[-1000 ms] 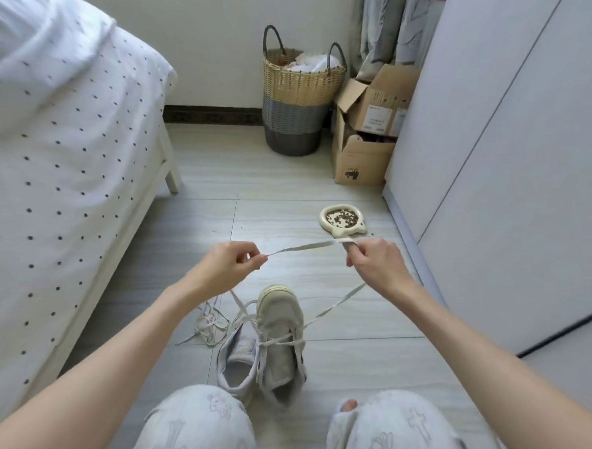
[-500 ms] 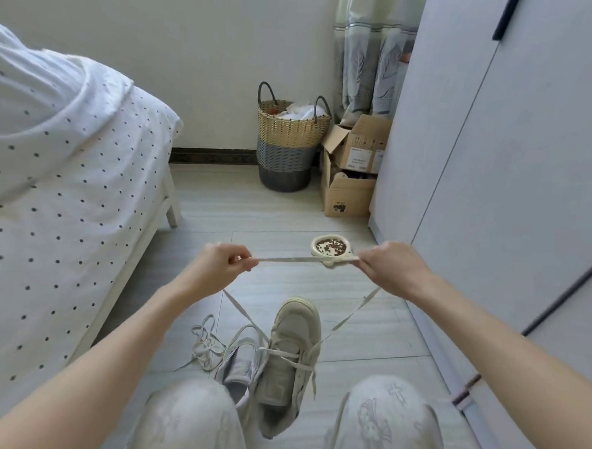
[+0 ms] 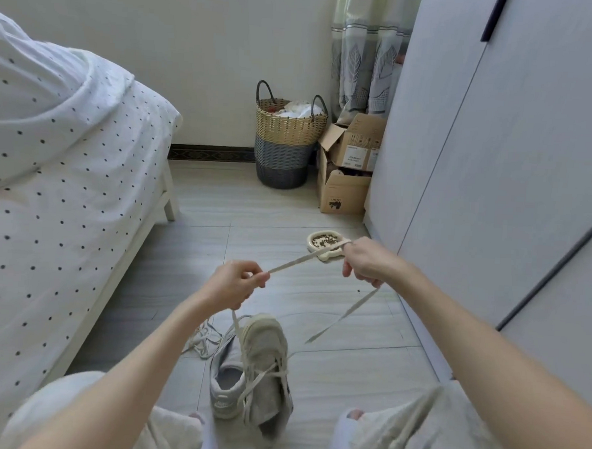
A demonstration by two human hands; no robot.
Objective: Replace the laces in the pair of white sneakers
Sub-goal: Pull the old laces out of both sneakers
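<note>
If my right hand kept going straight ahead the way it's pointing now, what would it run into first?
Probably the pet food bowl on the floor. The right hand, pinching the lace, sits just in front of it in this view. The hand looks raised above the floor, so it might pass over the bowl; depth is unclear.

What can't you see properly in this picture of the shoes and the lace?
All in the head view:
- Second sneaker: the front sneaker covers much of it.
- Lace: parts vanish inside the left hand and right hand.
- Loose laces on the floor: partly behind the left arm.
- Basket contents: too small to tell.
- Cardboard box print: too small to read.
- Knees: cut off by the bottom edge, blurred.
</note>
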